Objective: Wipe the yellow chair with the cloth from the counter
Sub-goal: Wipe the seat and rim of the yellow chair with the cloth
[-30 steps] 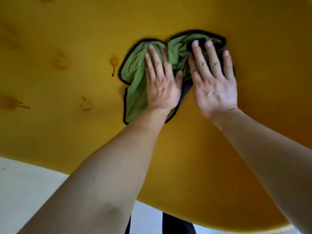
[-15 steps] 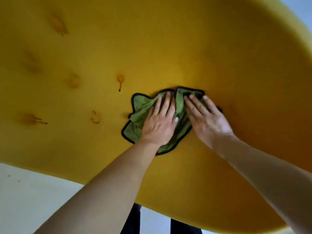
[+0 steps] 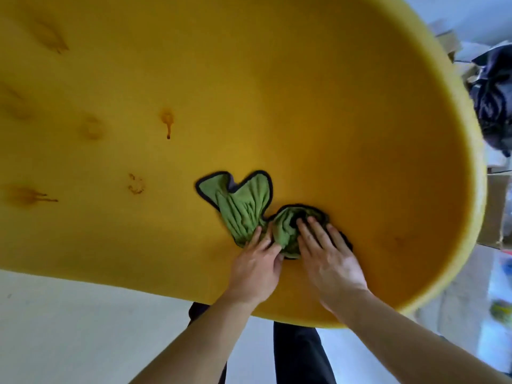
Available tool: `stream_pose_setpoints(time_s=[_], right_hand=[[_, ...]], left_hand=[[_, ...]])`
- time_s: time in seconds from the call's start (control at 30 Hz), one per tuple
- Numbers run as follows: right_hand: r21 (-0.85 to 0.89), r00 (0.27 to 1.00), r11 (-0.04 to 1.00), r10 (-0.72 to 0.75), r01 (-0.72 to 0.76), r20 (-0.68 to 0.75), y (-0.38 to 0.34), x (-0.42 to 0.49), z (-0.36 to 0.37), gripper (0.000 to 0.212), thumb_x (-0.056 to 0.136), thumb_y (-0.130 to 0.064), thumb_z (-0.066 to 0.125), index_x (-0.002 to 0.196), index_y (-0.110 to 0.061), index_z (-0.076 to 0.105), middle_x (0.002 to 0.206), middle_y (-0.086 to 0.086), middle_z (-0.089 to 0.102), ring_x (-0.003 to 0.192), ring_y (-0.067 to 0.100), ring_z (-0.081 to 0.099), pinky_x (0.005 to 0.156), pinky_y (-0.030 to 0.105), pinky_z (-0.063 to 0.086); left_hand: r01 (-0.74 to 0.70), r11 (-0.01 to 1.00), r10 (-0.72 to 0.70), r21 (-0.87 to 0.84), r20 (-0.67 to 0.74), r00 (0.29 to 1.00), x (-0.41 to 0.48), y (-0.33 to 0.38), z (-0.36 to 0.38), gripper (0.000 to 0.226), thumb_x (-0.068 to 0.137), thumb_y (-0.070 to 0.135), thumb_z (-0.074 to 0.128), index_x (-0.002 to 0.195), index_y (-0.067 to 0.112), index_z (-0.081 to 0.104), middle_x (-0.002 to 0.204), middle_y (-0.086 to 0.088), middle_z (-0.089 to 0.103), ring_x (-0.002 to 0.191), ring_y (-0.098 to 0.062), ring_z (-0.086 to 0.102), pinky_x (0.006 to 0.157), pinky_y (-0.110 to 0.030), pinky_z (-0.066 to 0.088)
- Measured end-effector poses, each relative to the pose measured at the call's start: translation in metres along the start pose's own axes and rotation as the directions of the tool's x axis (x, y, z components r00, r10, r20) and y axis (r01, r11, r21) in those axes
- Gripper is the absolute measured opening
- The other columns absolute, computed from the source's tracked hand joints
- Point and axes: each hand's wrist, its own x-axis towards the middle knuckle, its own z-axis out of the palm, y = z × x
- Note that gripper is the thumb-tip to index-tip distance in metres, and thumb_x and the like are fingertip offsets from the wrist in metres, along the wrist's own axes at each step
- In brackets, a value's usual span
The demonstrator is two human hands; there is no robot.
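The yellow chair (image 3: 277, 79) fills most of the view, its curved seat facing me. A green cloth (image 3: 243, 209) with a black border lies crumpled on the seat, right of centre. My left hand (image 3: 256, 268) presses on the cloth's near edge, fingers pinching a fold. My right hand (image 3: 329, 259) lies flat on the bunched right end of the cloth. Several brownish stains mark the seat to the left, among them a drip stain (image 3: 167, 121) and a ring-shaped stain (image 3: 136, 184).
White floor (image 3: 83, 328) lies below the chair's near edge. My dark trouser legs (image 3: 299, 353) show between my arms. Cardboard boxes (image 3: 496, 212) and a dark bundle (image 3: 493, 101) crowd the right side beyond the chair's rim.
Both hands have dragged the cloth down and to the right across the seat. The cloth has stretched out, leaving a loose flap behind to the upper left. More of the chair is in view.
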Motion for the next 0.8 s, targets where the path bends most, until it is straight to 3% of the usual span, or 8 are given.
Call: stream_pose_setpoints(time_s=[0.07,0.13,0.23,0.33,0.5,0.6,0.7,0.8], right_hand=[[-0.140,1.000,0.990,0.020,-0.022,-0.014,0.016,0.009,-0.015,0.061,0.106,-0.030,0.015,0.158,-0.006,-0.007,0.163,0.014,-0.023,0.151,0.033,-0.019,0.119,0.051,-0.012],[-0.252,0.985,0.957,0.113,-0.143,-0.129,0.047,0.023,-0.040,0.063,0.104,-0.033,0.014,0.158,-0.004,-0.004,0.163,0.017,-0.021,0.152,0.034,-0.016,0.119,0.051,-0.013],[-0.270,0.920,0.909,0.227,-0.318,-0.320,0.094,0.022,-0.085,0.066,0.100,-0.034,0.012,0.158,-0.004,0.001,0.165,0.016,-0.014,0.153,0.033,-0.011,0.121,0.051,-0.009],[-0.279,0.915,0.893,0.267,-0.353,-0.304,0.111,-0.005,-0.095,0.065,0.099,-0.033,0.007,0.157,-0.006,-0.003,0.167,0.014,-0.009,0.154,0.031,-0.010,0.121,0.050,-0.007],[-0.064,0.992,0.991,0.114,-0.117,-0.048,0.049,-0.069,-0.027,0.077,0.087,-0.027,-0.013,0.157,-0.002,0.006,0.165,0.022,-0.001,0.153,0.038,-0.003,0.122,0.052,-0.003],[0.038,0.996,0.999,-0.029,0.026,0.086,0.003,-0.089,0.004,0.065,0.100,-0.030,0.003,0.158,-0.003,0.004,0.165,0.021,-0.004,0.153,0.038,-0.006,0.121,0.051,-0.005],[-0.060,0.997,0.997,-0.038,0.042,0.069,0.007,-0.084,0.000,0.061,0.105,-0.035,0.017,0.158,-0.006,0.011,0.166,0.020,-0.002,0.153,0.038,-0.003,0.120,0.053,-0.010],[-0.219,0.982,0.969,0.079,-0.117,-0.173,0.059,-0.070,-0.031,0.064,0.101,-0.031,0.008,0.157,-0.003,0.017,0.165,0.023,0.003,0.152,0.041,0.001,0.118,0.054,-0.013]], left_hand=[[0.119,0.973,-0.106,-0.196,0.076,0.991,0.001,0.013,-0.015,0.036,0.107,0.039,0.033,0.133,0.027,0.054,0.164,0.009,0.028,0.152,-0.018,0.021,0.112,-0.041,0.040],[0.246,0.815,-0.181,-0.524,0.172,0.968,0.028,0.048,-0.043,0.043,0.108,0.040,0.033,0.149,0.031,0.041,0.165,0.010,0.023,0.151,-0.015,0.024,0.116,-0.034,0.033],[0.126,0.593,-0.108,-0.795,0.077,0.991,0.086,0.114,-0.088,0.052,0.105,0.043,0.037,0.156,0.033,0.030,0.166,0.010,0.022,0.151,-0.016,0.024,0.122,-0.036,0.023],[0.054,0.598,-0.089,-0.800,0.000,0.996,0.104,0.139,-0.090,0.056,0.101,0.050,0.036,0.154,0.031,0.037,0.165,0.008,0.025,0.149,-0.017,0.028,0.122,-0.038,0.024],[0.101,0.774,0.001,-0.625,0.160,0.987,0.010,0.087,-0.025,0.042,0.106,0.035,0.042,0.146,0.026,0.050,0.159,0.011,0.036,0.145,-0.014,0.036,0.108,-0.020,0.028],[0.223,0.843,-0.105,-0.490,0.256,0.961,-0.043,0.054,-0.007,0.038,0.106,0.036,0.042,0.140,0.028,0.058,0.155,0.012,0.043,0.142,-0.011,0.039,0.110,-0.022,0.031],[0.370,0.710,-0.176,-0.599,0.358,0.917,-0.044,0.059,-0.008,0.042,0.104,0.038,0.044,0.142,0.025,0.056,0.151,0.008,0.049,0.143,-0.012,0.040,0.115,-0.027,0.030],[0.332,0.435,-0.138,-0.837,0.302,0.943,-0.008,0.113,-0.030,0.048,0.104,0.033,0.044,0.148,0.015,0.047,0.148,0.006,0.049,0.140,-0.007,0.041,0.114,-0.025,0.031]])
